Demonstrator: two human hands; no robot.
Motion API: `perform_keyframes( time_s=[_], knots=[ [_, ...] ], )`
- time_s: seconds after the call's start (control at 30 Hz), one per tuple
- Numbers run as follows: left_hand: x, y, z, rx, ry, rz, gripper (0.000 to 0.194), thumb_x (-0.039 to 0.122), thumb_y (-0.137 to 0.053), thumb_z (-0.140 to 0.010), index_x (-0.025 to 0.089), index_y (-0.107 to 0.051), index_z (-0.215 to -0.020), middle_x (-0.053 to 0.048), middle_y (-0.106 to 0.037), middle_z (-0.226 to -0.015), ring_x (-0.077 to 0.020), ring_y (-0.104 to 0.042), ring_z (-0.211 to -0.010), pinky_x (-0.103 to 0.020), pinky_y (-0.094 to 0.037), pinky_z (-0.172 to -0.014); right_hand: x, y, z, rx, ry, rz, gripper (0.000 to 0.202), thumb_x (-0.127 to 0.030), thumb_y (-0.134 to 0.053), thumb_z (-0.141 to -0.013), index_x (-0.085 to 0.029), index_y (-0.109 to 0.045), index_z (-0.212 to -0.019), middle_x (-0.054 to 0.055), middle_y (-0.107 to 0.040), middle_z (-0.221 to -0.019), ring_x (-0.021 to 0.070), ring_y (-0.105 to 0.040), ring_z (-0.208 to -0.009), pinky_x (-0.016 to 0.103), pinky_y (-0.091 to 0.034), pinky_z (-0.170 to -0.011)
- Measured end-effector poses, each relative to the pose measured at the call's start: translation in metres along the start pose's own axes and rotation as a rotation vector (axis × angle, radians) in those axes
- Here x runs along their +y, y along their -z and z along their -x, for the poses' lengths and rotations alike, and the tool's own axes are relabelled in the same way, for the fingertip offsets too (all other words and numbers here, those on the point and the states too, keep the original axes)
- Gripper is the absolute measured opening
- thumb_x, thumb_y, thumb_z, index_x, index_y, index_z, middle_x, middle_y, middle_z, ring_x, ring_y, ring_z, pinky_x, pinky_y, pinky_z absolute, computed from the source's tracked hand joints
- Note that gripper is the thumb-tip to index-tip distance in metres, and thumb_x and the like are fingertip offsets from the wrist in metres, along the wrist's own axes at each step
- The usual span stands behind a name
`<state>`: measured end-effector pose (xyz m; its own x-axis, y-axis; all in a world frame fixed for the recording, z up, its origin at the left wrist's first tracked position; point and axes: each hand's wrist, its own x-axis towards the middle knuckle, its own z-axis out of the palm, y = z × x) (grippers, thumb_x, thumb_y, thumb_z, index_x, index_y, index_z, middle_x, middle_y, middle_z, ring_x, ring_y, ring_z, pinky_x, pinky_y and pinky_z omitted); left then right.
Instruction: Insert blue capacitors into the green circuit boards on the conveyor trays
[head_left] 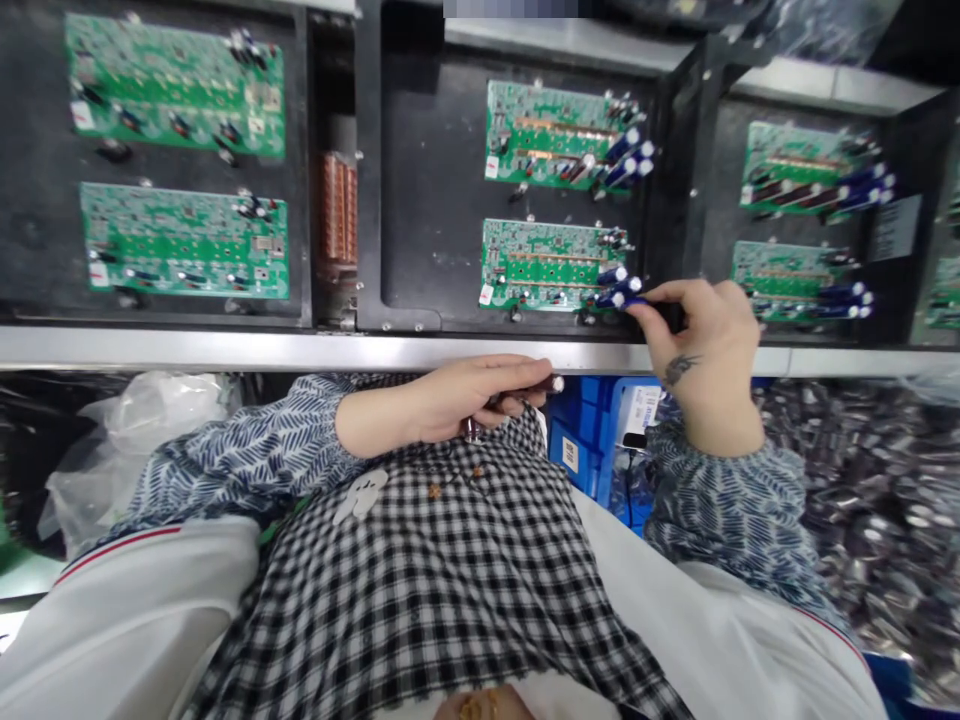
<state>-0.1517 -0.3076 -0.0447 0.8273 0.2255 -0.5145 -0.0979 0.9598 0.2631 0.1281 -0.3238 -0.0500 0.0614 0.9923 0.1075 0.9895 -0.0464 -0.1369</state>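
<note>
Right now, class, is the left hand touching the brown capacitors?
Touching: the head view shows the left hand curled around the brown capacitors, their ends poking out.

We see a green circuit board lying flat, blue cylinders bunched at its lower right corner, and dark brown cylinders in our left hand.

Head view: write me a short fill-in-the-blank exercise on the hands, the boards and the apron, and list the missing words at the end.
1. The leftmost tray holds ____ circuit boards.
2. The base colour of these boards is ____.
3. The thumb and forefinger of the right hand meet at a cylinder coloured ____.
4. The left hand holds dark cylinders over an apron of black and ____ checks.

Missing words: two; green; blue; white.
</note>
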Motion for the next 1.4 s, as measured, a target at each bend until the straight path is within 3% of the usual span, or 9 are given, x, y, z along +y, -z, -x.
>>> perform_keyframes(
  time_s=[0.13,0.3,0.53,0.7,0.97,1.13,1.4],
  knots=[
    [-0.002,-0.006,-0.001,0.054,0.003,0.001,0.022,0.031,-0.074,-0.091,0.01,-0.071,-0.089,-0.005,-0.064,-0.083,-0.002,-0.044,-0.054,-0.011,-0.017,-0.041,0.002,-0.002,-0.001,0.021,-0.015,0.008,0.022,-0.04,-0.067,-0.086,-0.019,-0.072,-0.094,0.008,-0.061,-0.078,0.0239,-0.054,-0.079,0.034,-0.043,-0.072],
    [-0.004,-0.011,-0.002,0.085,0.022,-0.022,0.021,0.03,-0.074,-0.091,0.01,-0.072,-0.087,-0.007,-0.065,-0.086,-0.0019,-0.045,-0.055,-0.01,-0.019,-0.041,0.001,-0.003,-0.002,0.034,0.01,-0.013,0.02,-0.04,-0.069,-0.084,-0.02,-0.07,-0.089,0.005,-0.056,-0.073,0.0221,-0.053,-0.075,0.032,-0.04,-0.068],
    [-0.009,-0.01,-0.002,0.051,-0.047,0.02,0.034,0.04,-0.087,-0.078,0.011,-0.071,-0.086,-0.001,-0.057,-0.078,-0.0012,-0.04,-0.054,-0.008,-0.019,-0.041,0.003,-0.003,-0.002,0.042,0.019,-0.009,0.023,-0.044,-0.063,-0.088,-0.022,-0.068,-0.087,0.004,-0.051,-0.07,0.024,-0.052,-0.076,0.033,-0.038,-0.067],
    [-0.007,-0.012,-0.004,0.08,0.012,0.07,0.036,0.043,-0.081,-0.085,0.008,-0.069,-0.08,-0.001,-0.054,-0.077,-0.0006,-0.038,-0.053,-0.008,-0.018,-0.038,0.002,0.004,-0.006,-0.038,0.034,-0.022,0.019,-0.042,-0.066,-0.088,-0.024,-0.065,-0.085,0.008,-0.056,-0.073,0.0266,-0.052,-0.08,0.035,-0.037,-0.069],
    [-0.007,-0.014,-0.009,0.076,0.07,0.095,0.042,0.046,-0.065,-0.097,0.008,-0.065,-0.08,-0.001,-0.052,-0.074,-0.0008,-0.039,-0.048,-0.008,-0.021,-0.035,-0.001,0.005,-0.005,-0.049,0.015,-0.065,0.019,-0.042,-0.066,-0.088,-0.023,-0.065,-0.085,0.006,-0.053,-0.072,0.024,-0.05,-0.076,0.035,-0.038,-0.069],
    [-0.007,-0.015,-0.011,0.112,0.072,0.079,0.043,0.047,-0.06,-0.1,0.009,-0.063,-0.08,-0.002,-0.053,-0.073,-0.0012,-0.038,-0.048,-0.008,-0.019,-0.035,0.0,0.004,-0.004,-0.029,0.037,-0.037,0.019,-0.041,-0.066,-0.089,-0.022,-0.066,-0.086,0.009,-0.06,-0.075,0.0249,-0.05,-0.077,0.035,-0.036,-0.066],
    [-0.009,-0.017,-0.015,0.118,0.031,0.025,0.045,0.051,-0.074,-0.089,0.009,-0.062,-0.081,-0.001,-0.053,-0.075,-0.0014,-0.036,-0.05,-0.008,-0.017,-0.037,-0.001,-0.006,-0.002,-0.009,0.128,0.019,0.027,-0.049,-0.056,-0.096,-0.025,-0.065,-0.085,0.008,-0.067,-0.083,0.0271,-0.055,-0.083,0.039,-0.041,-0.073]
  ],
)
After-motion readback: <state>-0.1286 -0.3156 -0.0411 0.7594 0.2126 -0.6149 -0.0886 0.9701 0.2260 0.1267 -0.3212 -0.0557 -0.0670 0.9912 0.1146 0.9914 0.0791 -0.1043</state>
